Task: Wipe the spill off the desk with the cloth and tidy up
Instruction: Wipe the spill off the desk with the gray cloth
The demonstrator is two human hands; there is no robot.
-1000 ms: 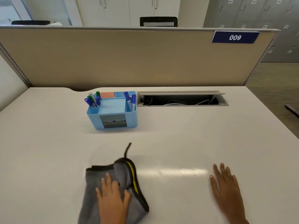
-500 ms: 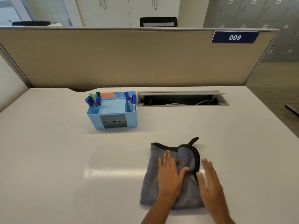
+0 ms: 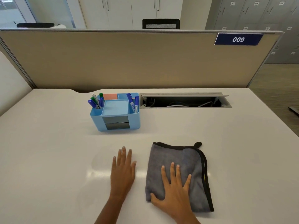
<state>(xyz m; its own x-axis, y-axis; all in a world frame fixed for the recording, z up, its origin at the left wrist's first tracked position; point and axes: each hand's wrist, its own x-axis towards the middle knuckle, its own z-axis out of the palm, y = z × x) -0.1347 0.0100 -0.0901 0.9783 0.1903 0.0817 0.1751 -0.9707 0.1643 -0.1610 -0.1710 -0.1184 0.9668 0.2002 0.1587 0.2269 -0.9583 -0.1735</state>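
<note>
On the white desk [image 3: 48,151], your folded grey cloth [image 3: 178,159] lies near the front edge, right of centre, your right hand [image 3: 175,189] pressed flat on it, fingers spread, gripping nothing. Your left hand [image 3: 123,168] rests flat on bare desk just beside it, also open-palmed.

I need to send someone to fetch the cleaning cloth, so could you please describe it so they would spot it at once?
On the white desk, look nearer than the blue organiser and a little to its right. The cloth lies folded flat under the right hand. It is the only fabric there: grey, with black edging.
</note>
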